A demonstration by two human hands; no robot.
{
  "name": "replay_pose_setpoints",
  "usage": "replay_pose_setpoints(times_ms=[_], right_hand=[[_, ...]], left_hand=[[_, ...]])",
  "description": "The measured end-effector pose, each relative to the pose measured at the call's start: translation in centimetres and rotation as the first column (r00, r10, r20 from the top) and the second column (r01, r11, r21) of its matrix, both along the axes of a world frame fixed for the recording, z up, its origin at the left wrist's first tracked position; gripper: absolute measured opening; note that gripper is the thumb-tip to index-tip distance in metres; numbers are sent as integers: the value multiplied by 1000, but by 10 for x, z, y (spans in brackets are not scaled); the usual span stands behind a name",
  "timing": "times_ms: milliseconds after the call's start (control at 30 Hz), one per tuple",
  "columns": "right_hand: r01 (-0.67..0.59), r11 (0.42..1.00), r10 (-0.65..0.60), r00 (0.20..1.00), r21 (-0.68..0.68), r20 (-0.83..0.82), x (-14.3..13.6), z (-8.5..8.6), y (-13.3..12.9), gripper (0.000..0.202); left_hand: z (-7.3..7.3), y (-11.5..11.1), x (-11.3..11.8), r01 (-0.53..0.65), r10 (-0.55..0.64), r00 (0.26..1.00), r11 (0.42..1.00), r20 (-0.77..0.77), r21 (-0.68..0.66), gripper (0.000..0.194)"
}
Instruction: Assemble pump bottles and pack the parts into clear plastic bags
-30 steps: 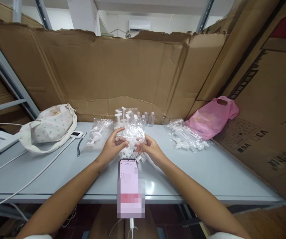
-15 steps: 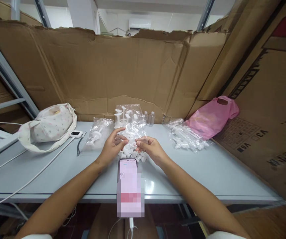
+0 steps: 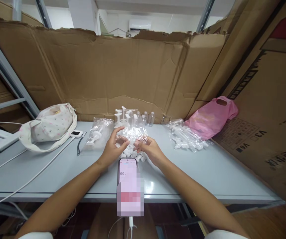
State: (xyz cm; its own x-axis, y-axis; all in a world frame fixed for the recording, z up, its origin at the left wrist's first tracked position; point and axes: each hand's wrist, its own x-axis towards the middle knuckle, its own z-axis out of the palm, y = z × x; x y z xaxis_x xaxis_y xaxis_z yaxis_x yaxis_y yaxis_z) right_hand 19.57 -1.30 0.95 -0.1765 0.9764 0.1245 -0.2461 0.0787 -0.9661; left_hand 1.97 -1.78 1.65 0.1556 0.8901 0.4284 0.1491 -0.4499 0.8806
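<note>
Largest is the cardboard wall (image 3: 133, 73), which stands behind everything across the middle of the frame. In front of it lies the tabletop (image 3: 197, 172); its surface looks smooth, so I think a small round piece, if pushed, could roll on it. At the left of the frame rests a cloth bag (image 3: 52, 127), well apart from the work. The phone (image 3: 127, 176), at the lower centre, reaches past the near edge, and I cannot tell what supports it; a pull on its white cable (image 3: 131, 221) might make it slide, or a wrist might knock it. The left hand (image 3: 113, 145) is curved, with thumb and forefinger spread apart; whether its other fingers touch plastic, I cannot tell. The right hand (image 3: 151, 149) seems to pinch the clear bag (image 3: 134, 131) between thumb and fingers. This bag is at the centre of the frame, between the two hands. Because the film looks thin and slippery, it could escape from one pinch or tear. The small bottles (image 3: 151, 119), standing just behind, could be tipped by a swing of the bag. The white pieces (image 3: 129, 153) lie loose beneath the hands, so a low finger could scatter them
</note>
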Motion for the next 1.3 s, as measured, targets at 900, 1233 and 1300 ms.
replay_pose_setpoints(times_ms=[900,1233,1300], right_hand=[[-159,987,160,987,32,-26,13,5,6,38],[-154,987,154,988,-33,-4,30,6,10,85],[-161,987,161,986,1,30,28,7,8,74]], left_hand=[[3,15,-21,60,-61,994,998,87,12,47],[7,34,-48,-15,16,1000,999,3,-46,55],[11,32,-47,19,-18,1000,998,13,-64,57]])
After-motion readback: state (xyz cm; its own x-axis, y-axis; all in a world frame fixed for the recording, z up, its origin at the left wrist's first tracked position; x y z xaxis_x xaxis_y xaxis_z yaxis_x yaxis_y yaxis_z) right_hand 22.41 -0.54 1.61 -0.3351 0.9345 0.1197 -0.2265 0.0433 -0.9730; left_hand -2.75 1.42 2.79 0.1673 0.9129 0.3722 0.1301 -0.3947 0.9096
